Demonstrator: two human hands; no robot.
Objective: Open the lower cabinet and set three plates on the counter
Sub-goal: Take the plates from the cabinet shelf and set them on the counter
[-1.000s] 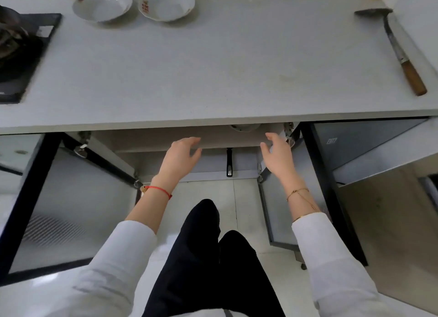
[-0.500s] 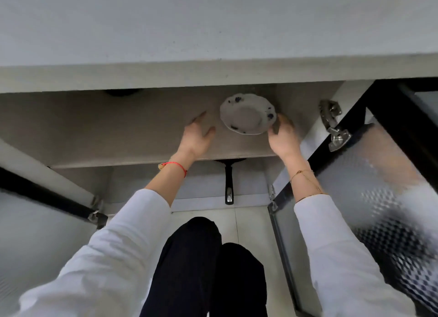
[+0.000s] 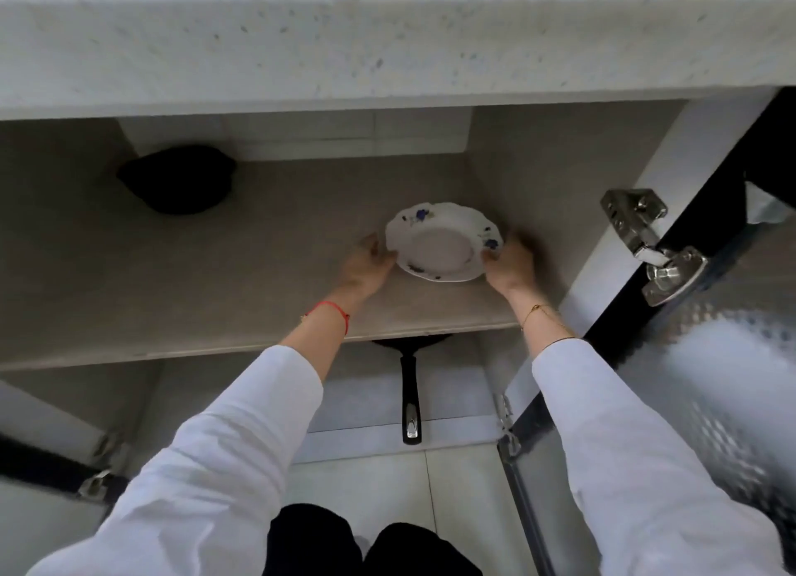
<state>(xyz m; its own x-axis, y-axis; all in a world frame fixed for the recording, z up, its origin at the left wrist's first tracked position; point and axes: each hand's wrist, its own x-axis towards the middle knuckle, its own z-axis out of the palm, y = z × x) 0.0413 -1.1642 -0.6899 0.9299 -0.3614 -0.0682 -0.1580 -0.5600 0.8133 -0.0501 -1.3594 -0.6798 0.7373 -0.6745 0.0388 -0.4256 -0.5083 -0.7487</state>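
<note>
1. Gripping the plate (image 3: 439, 244) from both sides, the left hand (image 3: 366, 265) holds its rim at 9 o'clock and the right hand (image 3: 510, 261) holds it at 3 o'clock, fingers curled against the edge.
2. White with blue flowers and a scalloped rim, the plate sits on or just above the cabinet shelf (image 3: 215, 282), right of centre; which of the two cannot be told.
3. At 10 o'clock from the plate, well apart, a dark rounded object (image 3: 178, 179) rests at the back of the shelf.
4. At 6 o'clock, below the shelf edge, a black frying pan handle (image 3: 410, 394) points toward the person.
5. At 3 o'clock the open cabinet door (image 3: 710, 381) stands near the right sleeve, its metal hinge (image 3: 650, 248) exposed.
6. At 12 o'clock the counter edge (image 3: 387, 50) overhangs the shelf.
</note>
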